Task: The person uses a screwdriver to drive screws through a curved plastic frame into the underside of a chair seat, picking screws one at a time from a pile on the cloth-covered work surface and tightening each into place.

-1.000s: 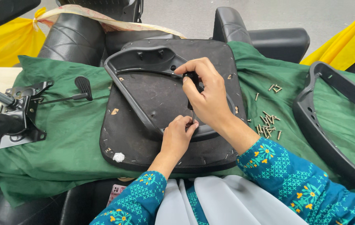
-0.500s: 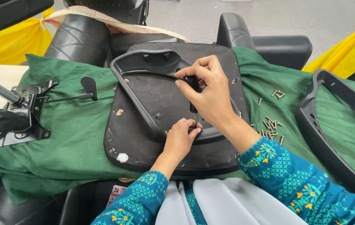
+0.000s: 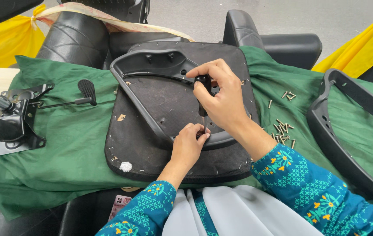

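The left hand [image 3: 188,146] pinches the bottom tip of a screwdriver [image 3: 203,98] against the black frame [image 3: 151,118]. The right hand [image 3: 219,94] is closed around the screwdriver's black handle, holding it upright. The frame lies on a black seat board [image 3: 125,144] on green cloth [image 3: 73,140]. Loose screws [image 3: 282,129] lie to the right.

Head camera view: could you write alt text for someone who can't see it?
A right hand holds a black-handled screwdriver upright on a black seat base; the left hand steadies its tip. Loose screws lie on the green cloth.
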